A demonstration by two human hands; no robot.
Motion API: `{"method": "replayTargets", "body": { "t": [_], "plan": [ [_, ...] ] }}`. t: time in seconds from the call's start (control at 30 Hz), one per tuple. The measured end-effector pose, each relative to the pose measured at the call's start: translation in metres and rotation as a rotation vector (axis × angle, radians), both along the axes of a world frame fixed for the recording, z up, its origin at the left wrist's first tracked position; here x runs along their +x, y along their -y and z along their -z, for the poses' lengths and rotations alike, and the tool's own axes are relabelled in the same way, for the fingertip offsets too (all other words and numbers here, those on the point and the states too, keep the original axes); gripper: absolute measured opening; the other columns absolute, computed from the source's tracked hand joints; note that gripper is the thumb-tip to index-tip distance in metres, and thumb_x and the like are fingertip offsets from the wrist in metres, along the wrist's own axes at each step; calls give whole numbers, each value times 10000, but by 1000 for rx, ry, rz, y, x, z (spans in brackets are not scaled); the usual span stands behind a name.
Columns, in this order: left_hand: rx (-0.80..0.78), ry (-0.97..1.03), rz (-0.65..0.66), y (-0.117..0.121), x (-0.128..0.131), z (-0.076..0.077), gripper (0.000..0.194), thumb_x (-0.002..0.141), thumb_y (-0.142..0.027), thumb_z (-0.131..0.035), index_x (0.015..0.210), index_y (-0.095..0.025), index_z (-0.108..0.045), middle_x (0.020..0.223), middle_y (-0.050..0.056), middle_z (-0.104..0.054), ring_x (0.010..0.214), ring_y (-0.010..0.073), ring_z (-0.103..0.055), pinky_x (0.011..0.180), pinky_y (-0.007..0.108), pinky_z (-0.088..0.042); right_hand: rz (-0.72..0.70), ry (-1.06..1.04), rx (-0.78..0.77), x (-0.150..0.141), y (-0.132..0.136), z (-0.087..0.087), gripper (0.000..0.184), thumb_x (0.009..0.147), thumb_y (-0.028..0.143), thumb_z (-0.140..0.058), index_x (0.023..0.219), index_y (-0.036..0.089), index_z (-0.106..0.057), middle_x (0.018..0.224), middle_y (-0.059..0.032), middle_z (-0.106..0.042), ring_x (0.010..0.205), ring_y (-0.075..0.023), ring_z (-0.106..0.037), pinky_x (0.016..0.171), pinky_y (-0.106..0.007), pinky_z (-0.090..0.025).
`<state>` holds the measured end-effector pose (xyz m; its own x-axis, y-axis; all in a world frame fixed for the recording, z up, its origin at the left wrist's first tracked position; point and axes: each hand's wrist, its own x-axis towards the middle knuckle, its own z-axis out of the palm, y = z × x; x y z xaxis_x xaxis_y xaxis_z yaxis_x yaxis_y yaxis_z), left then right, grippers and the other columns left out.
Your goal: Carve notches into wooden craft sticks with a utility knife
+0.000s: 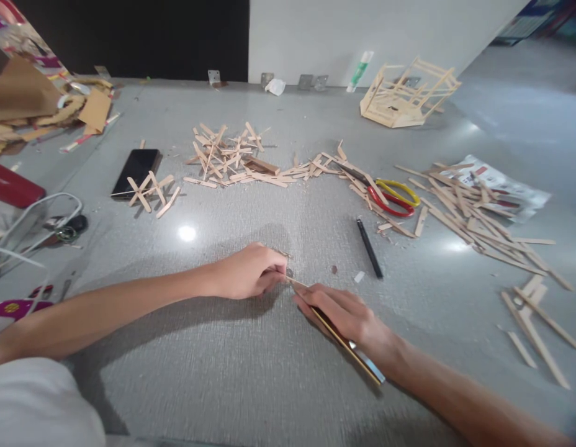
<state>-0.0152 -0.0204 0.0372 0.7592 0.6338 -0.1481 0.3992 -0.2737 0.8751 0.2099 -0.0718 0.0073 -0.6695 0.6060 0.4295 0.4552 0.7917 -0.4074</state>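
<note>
My left hand is closed in a pinch above the grey table, its fingertips on a small piece of wooden craft stick. From the right, my right hand wraps round a box cutter with a yellowish edge and a shiny metal part at its rear end. The cutter points up and left, and its tip meets the stick piece at my left fingertips. How the blade touches the wood is too small to make out. A black pen lies just beyond my right hand.
Stick pieces lie heaped at the back, beside red-and-yellow-handled scissors. More craft sticks spread at the right. A hexagonal stick frame and a glue tube are by the wall. A phone lies left.
</note>
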Motion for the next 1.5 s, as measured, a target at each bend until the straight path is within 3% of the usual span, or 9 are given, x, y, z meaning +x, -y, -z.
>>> {"method": "replayTargets", "body": {
  "t": [0.43,0.5,0.63,0.77,0.87,1.1,1.37,1.5],
  "plan": [
    [-41,-29,-15,-2,2,-1,308,950,-226,-491,651,-155,-496,520,-17,-582,413,86,-568,459,178,-434,-90,259,272,-4,5,-6,234,940,52,-381,935,150,-594,831,-77,-646,741,-161,-631,622,-260,-529],
    [-55,-26,-17,-2,2,0,316,952,-243,-496,649,-152,-503,535,-7,-596,425,90,-584,460,176,-442,-85,235,249,-4,4,-6,217,944,69,-396,922,156,-593,832,-78,-646,747,-163,-634,633,-258,-524],
    [-97,-20,-19,-5,1,0,317,964,-265,-476,678,-141,-533,574,14,-616,451,94,-603,460,173,-450,0,28,14,-4,2,-6,151,952,111,-445,903,189,-564,752,-18,-612,649,-108,-594,585,-214,-476],
    [-246,-33,12,-10,-2,-2,242,978,-268,-445,815,-134,-564,691,46,-669,494,102,-627,486,190,-480,125,-51,-124,-6,1,-8,126,960,164,-454,898,216,-550,733,6,-613,598,-87,-574,567,-197,-464],
    [-308,-27,-1,-12,-3,-4,196,978,-253,-441,849,-139,-533,702,46,-675,484,99,-620,483,192,-486,139,-50,-130,-6,2,-8,119,961,169,-456,896,221,-541,734,8,-612,607,-89,-578,582,-193,-467],
    [-190,-23,-41,-6,1,-3,190,953,-174,-436,773,-153,-492,635,21,-645,453,99,-604,443,180,-485,16,-31,-121,-3,-3,-3,107,965,166,-451,919,208,-537,767,1,-604,627,-94,-580,569,-210,-448],
    [-157,-20,-35,-4,1,-2,199,956,-159,-420,766,-154,-483,628,9,-625,453,92,-600,420,158,-458,-13,19,-101,-3,-4,-4,154,986,171,-404,931,198,-545,778,-11,-609,654,-105,-590,584,-222,-459],
    [-154,-27,-22,-4,0,-3,202,961,-163,-416,772,-154,-484,644,12,-632,468,98,-609,441,175,-478,-12,88,4,-4,-5,-4,176,991,148,-394,865,165,-516,727,3,-557,602,-91,-547,547,-218,-435]
  ]
}}
